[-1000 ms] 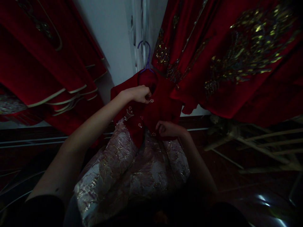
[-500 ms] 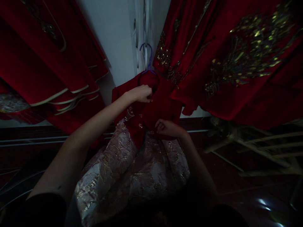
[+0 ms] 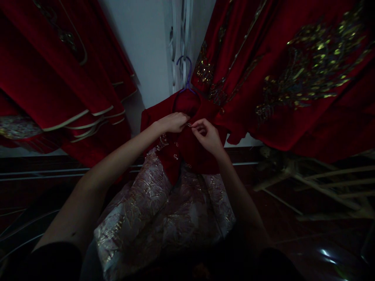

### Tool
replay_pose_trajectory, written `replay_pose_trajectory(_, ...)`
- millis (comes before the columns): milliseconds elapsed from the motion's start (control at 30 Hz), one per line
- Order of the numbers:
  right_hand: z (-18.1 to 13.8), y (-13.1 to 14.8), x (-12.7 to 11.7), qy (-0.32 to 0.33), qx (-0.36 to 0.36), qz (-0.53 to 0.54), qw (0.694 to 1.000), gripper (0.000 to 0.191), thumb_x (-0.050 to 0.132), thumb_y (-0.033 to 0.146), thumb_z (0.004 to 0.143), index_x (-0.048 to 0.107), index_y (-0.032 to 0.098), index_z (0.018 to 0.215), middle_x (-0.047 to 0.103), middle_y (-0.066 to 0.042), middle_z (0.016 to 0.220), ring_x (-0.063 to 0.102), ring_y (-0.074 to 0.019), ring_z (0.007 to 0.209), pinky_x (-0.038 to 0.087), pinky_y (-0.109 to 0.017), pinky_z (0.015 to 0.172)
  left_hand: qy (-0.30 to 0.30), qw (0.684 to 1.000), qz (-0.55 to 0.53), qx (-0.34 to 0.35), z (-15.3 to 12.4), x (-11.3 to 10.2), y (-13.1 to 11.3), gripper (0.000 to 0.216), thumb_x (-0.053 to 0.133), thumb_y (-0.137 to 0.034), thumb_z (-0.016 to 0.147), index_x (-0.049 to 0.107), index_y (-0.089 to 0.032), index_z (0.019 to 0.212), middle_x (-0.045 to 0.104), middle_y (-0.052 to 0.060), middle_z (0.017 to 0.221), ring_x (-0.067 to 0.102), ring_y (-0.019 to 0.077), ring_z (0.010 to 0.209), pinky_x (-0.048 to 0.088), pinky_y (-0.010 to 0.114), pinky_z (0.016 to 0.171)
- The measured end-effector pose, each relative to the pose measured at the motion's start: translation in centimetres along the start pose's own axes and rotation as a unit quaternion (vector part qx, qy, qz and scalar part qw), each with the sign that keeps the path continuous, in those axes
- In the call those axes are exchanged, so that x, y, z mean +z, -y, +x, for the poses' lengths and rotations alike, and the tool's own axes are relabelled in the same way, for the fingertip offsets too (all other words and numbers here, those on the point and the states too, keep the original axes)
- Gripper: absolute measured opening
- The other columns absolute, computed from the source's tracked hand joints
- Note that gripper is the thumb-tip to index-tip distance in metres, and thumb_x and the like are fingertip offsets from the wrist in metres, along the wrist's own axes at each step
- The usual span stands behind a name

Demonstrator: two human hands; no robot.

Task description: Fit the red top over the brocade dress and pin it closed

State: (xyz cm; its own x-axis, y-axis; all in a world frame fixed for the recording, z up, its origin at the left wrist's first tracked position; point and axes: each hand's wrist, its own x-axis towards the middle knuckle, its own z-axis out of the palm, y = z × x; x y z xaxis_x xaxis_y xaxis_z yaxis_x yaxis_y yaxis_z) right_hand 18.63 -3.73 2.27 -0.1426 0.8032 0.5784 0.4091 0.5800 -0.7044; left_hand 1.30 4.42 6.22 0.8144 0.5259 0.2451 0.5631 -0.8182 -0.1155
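Observation:
A red jacket (image 3: 199, 150) with small beaded ornaments hangs on a purple hanger (image 3: 188, 74), above a pale, gold-patterned brocade skirt (image 3: 149, 183). At its neckline, my left hand (image 3: 175, 121) is closed on the jacket's front edge, fingertips turned toward the right. Facing it, my right hand (image 3: 207, 134) pinches at a small beaded fastening (image 3: 190, 125) by the collar, thumb and forefinger together. The two sets of fingertips are almost touching. Exactly what lies between the left fingers is hidden.
Red garments with pale trim (image 3: 73, 78) hang on the left. To the right hang red garments with gold sequins (image 3: 319, 62). Metal chains (image 3: 183, 31) run down the white wall behind the hanger. A pale folding rack (image 3: 325, 187) stands at the lower right.
My right hand has risen from the jacket's lower hem to the neckline and now pinches beside my left hand. The left hand has stayed at the collar.

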Motion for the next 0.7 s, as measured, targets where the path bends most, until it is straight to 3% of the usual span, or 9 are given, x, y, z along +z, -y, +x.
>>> replay_pose_trajectory(100,0.0,0.2,-0.1,-0.01,0.007,0.008,1.0,0.008,0.052,0.026,0.085,0.055,0.021,0.091,0.063,-0.003,0.093,0.059,-0.0123,0.08,0.048,-0.026,0.07,-0.02,1.0,0.004,-0.018,-0.2,0.4,0.2,0.022,0.045,-0.016,0.082,0.067,-0.013,0.085,0.067,0.011,0.081,0.063,0.0212,0.078,0.045,0.036,0.079)
replay_pose_trajectory(167,-0.6,-0.1,-0.3,0.001,0.019,0.017,1.0,0.01,0.053,0.028,0.085,0.055,0.02,0.091,0.063,-0.002,0.092,0.059,-0.0122,0.078,0.047,-0.026,0.069,-0.069,0.997,0.013,-0.039,-0.4,0.9,0.2,0.022,0.047,-0.017,0.082,0.068,-0.014,0.083,0.067,0.01,0.079,0.062,0.023,0.082,0.042,0.044,0.092)
replay_pose_trajectory(300,-2.8,-1.8,-0.6,0.026,0.066,0.028,0.997,0.014,0.056,0.033,0.084,0.056,0.02,0.091,0.064,-0.003,0.091,0.06,-0.0125,0.077,0.048,-0.026,0.068,-0.168,0.984,-0.017,-0.058,-1.2,2.3,-0.1,0.022,0.049,-0.021,0.082,0.071,-0.02,0.085,0.067,0.006,0.074,0.061,0.0232,0.088,0.021,0.055,0.112)
replay_pose_trajectory(467,-5.0,-4.1,-1.0,0.064,0.126,0.066,0.988,0.021,0.059,0.038,0.082,0.055,0.02,0.092,0.065,-0.003,0.087,0.062,-0.0136,0.077,0.051,-0.028,0.07,-0.212,0.963,-0.14,-0.091,-2.0,3.0,-0.7,0.017,0.053,-0.026,0.079,0.07,-0.024,0.081,0.064,0.002,0.071,0.061,0.0218,0.085,0.01,0.058,0.118)
replay_pose_trajectory(600,-5.1,-3.6,-1.0,0.067,0.108,0.107,0.986,0.019,0.058,0.037,0.084,0.054,0.02,0.093,0.065,-0.003,0.083,0.063,-0.0135,0.076,0.052,-0.029,0.072,-0.225,0.943,-0.22,-0.106,-2.2,3.1,-0.7,0.007,0.058,-0.025,0.074,0.065,-0.025,0.073,0.062,0.0,0.069,0.061,0.0192,0.082,0.008,0.059,0.119)
replay_pose_trajectory(700,-5.0,-2.8,-1.0,0.08,0.1,0.119,0.985,0.018,0.057,0.036,0.085,0.054,0.021,0.092,0.065,-0.002,0.08,0.063,-0.0131,0.074,0.052,-0.029,0.071,-0.215,0.953,-0.198,-0.086,-2.1,3.1,-0.7,0.006,0.057,-0.022,0.074,0.063,-0.024,0.075,0.062,-0.001,0.071,0.061,0.0185,0.082,0.006,0.06,0.119)
